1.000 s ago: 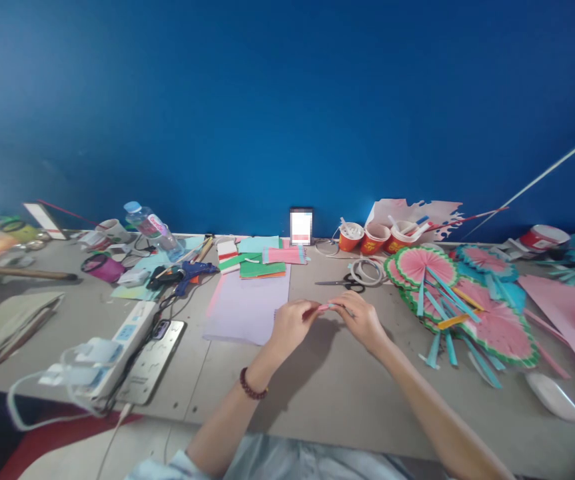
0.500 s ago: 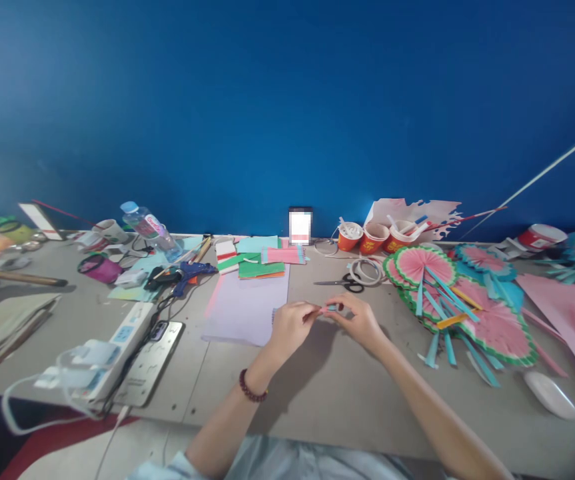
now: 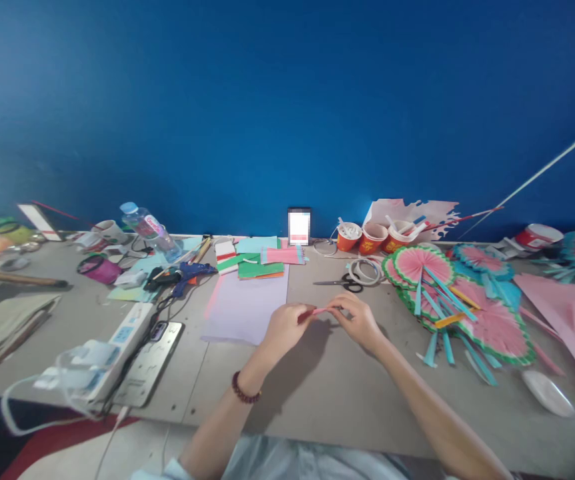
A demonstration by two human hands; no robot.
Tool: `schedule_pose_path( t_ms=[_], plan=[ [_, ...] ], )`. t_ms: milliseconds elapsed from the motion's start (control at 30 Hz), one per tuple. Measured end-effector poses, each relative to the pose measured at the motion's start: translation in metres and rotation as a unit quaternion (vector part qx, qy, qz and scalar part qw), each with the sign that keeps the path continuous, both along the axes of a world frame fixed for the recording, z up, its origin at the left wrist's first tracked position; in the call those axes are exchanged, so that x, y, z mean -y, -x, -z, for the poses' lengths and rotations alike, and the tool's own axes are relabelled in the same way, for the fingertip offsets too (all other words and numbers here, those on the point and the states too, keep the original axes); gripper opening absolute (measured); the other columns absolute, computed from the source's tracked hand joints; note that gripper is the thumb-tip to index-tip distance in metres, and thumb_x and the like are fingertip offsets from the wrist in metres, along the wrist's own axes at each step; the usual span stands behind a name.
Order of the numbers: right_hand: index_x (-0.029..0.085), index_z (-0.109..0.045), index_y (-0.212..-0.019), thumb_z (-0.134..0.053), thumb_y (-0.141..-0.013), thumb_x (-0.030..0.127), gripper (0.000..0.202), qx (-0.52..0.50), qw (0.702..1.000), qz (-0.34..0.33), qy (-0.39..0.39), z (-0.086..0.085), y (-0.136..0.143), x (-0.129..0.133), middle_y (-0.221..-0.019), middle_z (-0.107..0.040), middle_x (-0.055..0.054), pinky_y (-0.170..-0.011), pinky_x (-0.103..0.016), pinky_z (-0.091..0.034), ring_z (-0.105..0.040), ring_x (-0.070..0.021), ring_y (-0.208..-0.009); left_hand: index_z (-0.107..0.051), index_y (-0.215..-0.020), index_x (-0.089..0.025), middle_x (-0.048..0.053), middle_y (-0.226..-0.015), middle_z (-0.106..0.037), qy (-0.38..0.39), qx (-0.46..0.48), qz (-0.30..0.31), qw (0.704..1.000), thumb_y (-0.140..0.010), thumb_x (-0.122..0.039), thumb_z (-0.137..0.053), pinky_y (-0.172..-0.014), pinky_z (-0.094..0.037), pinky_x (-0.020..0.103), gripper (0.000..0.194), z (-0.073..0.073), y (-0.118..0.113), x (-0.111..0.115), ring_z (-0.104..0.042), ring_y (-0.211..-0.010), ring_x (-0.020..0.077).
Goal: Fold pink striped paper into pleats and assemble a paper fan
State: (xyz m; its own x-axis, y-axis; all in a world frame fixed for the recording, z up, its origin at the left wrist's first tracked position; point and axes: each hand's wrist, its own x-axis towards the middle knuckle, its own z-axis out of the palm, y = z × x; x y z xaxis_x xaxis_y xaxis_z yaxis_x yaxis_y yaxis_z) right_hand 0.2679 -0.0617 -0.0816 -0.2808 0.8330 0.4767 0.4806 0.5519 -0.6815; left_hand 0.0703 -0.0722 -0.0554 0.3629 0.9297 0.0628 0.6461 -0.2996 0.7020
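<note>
A narrow pink paper strip (image 3: 321,311) is stretched between my two hands, above the grey table. My left hand (image 3: 290,327), with a dark bead bracelet on its wrist, pinches the strip's left end. The right end is pinched by my right hand (image 3: 357,319); the fingers cover much of it. Just beyond the hands lie black-handled scissors (image 3: 351,284). Left of my left hand is a sheet of lilac paper (image 3: 244,310). Behind that sit green folded paper (image 3: 261,268) and a pleated pink and blue paper piece (image 3: 283,255).
Pink-green paper fans (image 3: 424,267) lie on the right, near a white mouse (image 3: 548,393). Red paper cups (image 3: 373,239) line the wall. Leftward are a power strip (image 3: 117,353), a phone (image 3: 151,363), a blue glue gun (image 3: 187,273) and a tilted water bottle (image 3: 151,230).
My left hand has shifted slightly left, and more of the pink strip shows between the hands. The bluish bit seen at my right fingertips is no longer visible.
</note>
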Motion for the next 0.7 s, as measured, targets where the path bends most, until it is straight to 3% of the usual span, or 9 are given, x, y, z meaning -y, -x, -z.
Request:
schedule_pose_path(
  t_ms=[333, 700],
  plan=[
    [0.021, -0.065, -0.079, -0.053, -0.088, 0.032, 0.018, -0.005, 1.0, -0.013, -0.01, -0.001, 0.002, 0.0, -0.076, -0.065, -0.005, -0.07, -0.031, -0.047, -0.059, -0.0183, -0.075, -0.073, -0.094, -0.024, 0.004, -0.085, -0.074, 0.014, 0.002, -0.012, 1.0, -0.084, -0.028, -0.055, -0.065, -0.043, 0.024, 0.021, 0.002, 0.005, 0.002, -0.066, -0.071, 0.0167],
    [0.02, -0.064, -0.091, -0.06, -0.081, 0.029, 0.014, 0.017, 0.996, -0.044, 0.08, -0.004, 0.005, 0.006, -0.085, -0.064, -0.005, -0.076, -0.031, -0.045, -0.057, -0.0188, -0.083, -0.073, -0.089, -0.023, 0.006, -0.083, -0.074, -0.016, -0.04, -0.01, 0.999, -0.085, -0.026, -0.052, -0.064, -0.041, 0.024, 0.021, 0.011, 0.0, 0.004, -0.066, -0.072, 0.0178]
  ],
)
